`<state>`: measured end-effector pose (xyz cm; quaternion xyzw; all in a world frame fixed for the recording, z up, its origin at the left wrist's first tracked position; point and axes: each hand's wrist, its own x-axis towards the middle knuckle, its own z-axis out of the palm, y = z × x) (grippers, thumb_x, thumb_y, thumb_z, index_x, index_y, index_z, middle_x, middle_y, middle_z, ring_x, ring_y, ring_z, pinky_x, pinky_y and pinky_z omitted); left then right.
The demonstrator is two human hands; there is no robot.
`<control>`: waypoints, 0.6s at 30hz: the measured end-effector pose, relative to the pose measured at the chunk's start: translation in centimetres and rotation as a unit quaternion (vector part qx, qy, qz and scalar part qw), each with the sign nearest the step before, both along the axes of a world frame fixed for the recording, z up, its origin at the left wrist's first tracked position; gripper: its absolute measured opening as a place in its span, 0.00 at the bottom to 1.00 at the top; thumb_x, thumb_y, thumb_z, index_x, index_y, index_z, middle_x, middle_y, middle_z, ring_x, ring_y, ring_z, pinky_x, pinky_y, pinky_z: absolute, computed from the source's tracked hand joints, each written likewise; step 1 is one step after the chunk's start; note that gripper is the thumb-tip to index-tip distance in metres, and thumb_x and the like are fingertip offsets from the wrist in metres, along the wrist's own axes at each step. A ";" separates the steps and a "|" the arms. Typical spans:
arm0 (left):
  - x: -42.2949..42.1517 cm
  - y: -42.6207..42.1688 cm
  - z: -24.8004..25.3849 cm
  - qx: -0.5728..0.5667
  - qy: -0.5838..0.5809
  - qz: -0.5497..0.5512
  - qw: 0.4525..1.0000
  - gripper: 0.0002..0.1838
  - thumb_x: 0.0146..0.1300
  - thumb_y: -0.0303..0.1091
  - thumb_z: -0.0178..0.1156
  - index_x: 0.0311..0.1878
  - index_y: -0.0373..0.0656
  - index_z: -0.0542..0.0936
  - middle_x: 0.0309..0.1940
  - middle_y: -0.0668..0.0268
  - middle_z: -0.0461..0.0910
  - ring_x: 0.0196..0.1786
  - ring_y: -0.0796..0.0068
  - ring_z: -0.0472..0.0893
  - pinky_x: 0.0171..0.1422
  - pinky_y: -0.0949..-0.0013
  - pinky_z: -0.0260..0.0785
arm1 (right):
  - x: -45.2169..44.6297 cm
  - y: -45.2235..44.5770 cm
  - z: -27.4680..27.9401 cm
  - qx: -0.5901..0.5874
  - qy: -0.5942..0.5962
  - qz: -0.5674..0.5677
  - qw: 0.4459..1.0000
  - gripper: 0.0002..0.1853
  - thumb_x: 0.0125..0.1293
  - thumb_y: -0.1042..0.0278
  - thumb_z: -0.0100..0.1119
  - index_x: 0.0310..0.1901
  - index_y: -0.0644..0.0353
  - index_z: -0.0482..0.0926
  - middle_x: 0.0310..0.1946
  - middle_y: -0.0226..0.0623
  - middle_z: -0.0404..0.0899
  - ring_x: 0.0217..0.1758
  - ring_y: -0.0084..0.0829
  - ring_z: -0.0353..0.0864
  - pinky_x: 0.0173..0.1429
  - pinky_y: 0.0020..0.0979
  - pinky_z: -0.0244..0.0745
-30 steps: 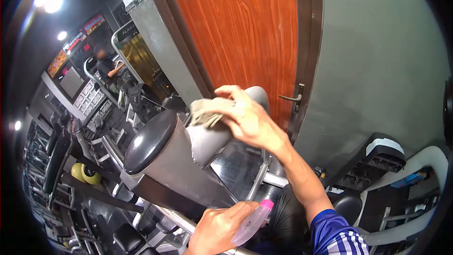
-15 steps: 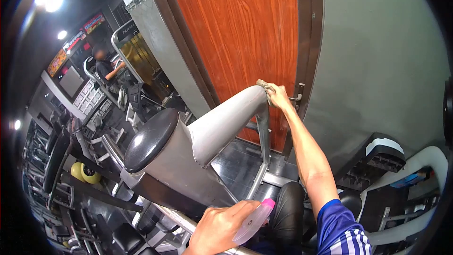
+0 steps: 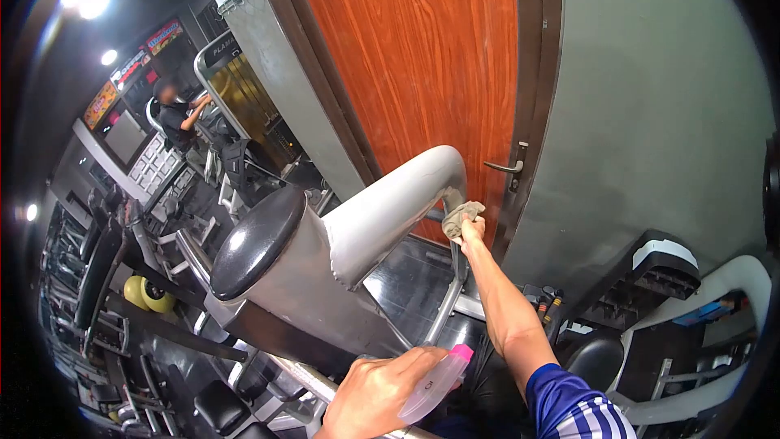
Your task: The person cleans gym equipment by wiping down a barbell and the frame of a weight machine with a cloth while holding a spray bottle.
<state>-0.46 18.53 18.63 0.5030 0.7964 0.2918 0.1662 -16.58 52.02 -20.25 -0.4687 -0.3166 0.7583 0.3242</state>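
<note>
Lower than before, crumpled cloth [image 3: 465, 218] by the smooth, bent tube [image 3: 394, 210], right hand [image 3: 471, 232] clamped on it, left hand [image 3: 375, 389] wrapped round 1 translucent bottle [image 3: 432, 389] (partly covered), right fingertips unclear.

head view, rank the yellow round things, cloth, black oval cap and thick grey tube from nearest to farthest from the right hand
1. Cloth: in the right hand.
2. Thick grey tube: just up and left of the hand.
3. Black oval cap: farther left, atop the grey column.
4. Yellow round things: far left, in the background.
</note>
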 end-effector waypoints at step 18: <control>0.3 0.3 0.8 0.038 -0.016 0.003 0.999 0.19 0.52 0.29 0.65 0.50 0.48 0.82 0.39 0.57 0.83 0.40 0.51 0.83 0.43 0.60 0.76 | 1.0 -12.4 13.6 -0.003 0.373 -0.054 0.926 0.23 0.75 0.68 0.49 0.66 0.46 0.53 0.60 0.36 0.68 0.57 0.37 0.75 0.57 0.48 0.78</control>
